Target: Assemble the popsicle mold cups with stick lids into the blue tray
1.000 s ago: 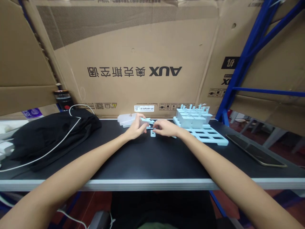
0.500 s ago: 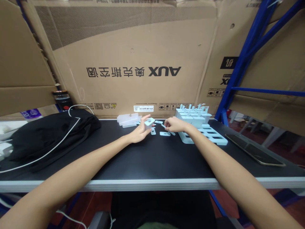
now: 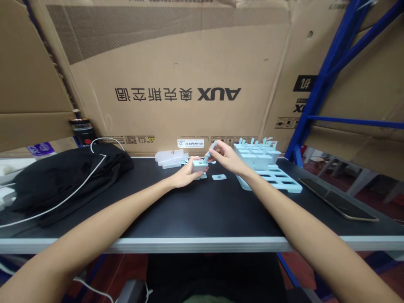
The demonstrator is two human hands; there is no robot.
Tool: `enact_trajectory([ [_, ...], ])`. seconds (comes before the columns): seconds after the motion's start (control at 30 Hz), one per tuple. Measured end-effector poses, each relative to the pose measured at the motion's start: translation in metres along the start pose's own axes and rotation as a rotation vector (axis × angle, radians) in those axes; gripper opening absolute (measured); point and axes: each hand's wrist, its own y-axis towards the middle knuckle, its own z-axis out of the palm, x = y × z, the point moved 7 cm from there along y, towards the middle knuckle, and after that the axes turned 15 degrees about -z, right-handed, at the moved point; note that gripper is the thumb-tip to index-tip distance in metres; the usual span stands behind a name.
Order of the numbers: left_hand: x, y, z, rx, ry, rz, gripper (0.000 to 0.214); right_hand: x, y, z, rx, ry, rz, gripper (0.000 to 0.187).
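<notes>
My left hand (image 3: 187, 173) is closed around a popsicle mold (image 3: 200, 166) with a pale blue lid on top. Pinched in my right hand (image 3: 226, 156) is a light blue popsicle stick (image 3: 211, 151), tilted, its lower end at the lid of that mold. Whether the stick has entered the slot I cannot tell. A loose blue lid (image 3: 219, 177) with a slot lies on the table just below my right hand. Other small blue pieces are partly hidden behind both hands.
Several assembled molds with upright sticks (image 3: 257, 153) stand at the right, by a blue slotted tray (image 3: 292, 186). Translucent mold bodies (image 3: 170, 158) lie left of centre. A phone (image 3: 337, 200) rests far right; black cloth (image 3: 72, 181) and a white cable cover the left. Cardboard (image 3: 158, 54) walls the back.
My right hand has lifted the popsicle stick off the table and brought it up and left to the mold. My left hand has tilted the mold more upright.
</notes>
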Motion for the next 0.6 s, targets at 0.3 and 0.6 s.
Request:
enact_trajectory([
  [0.3, -0.002, -0.003, 0.003, 0.017, -0.015, -0.032, 0.044, 0.012, 0.0, -0.012, 0.2, -0.412, -0.047, 0.031],
  [0.6, -0.002, -0.002, 0.002, 0.017, 0.009, -0.019, 0.045, 0.005, -0.002, -0.006, 0.138, -0.304, -0.033, 0.037],
])
